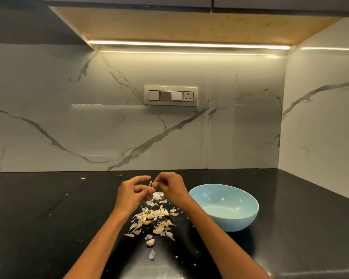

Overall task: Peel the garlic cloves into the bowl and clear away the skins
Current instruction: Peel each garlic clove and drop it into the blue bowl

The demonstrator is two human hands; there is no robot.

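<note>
Both my hands are raised over the black counter point(48, 208), fingertips meeting. My left hand point(131, 193) and my right hand point(170, 186) pinch one small garlic clove point(151, 185) between them; most of it is hidden by the fingers. Below the hands lies a loose pile of unpeeled garlic cloves point(153, 218) mixed with papery white skins point(156, 196). A single clove point(150, 242) and a skin flake point(151, 254) lie nearer to me. The light blue bowl point(248, 218) stands to the right of the pile; no cloves show inside it.
A marble backsplash point(109, 127) with a switch and socket plate point(171, 95) rises behind the counter, and a side wall closes the right corner. Stray skin bits lie at the far left point(82, 178) and near the front point(194, 264). An upper cabinet hangs overhead.
</note>
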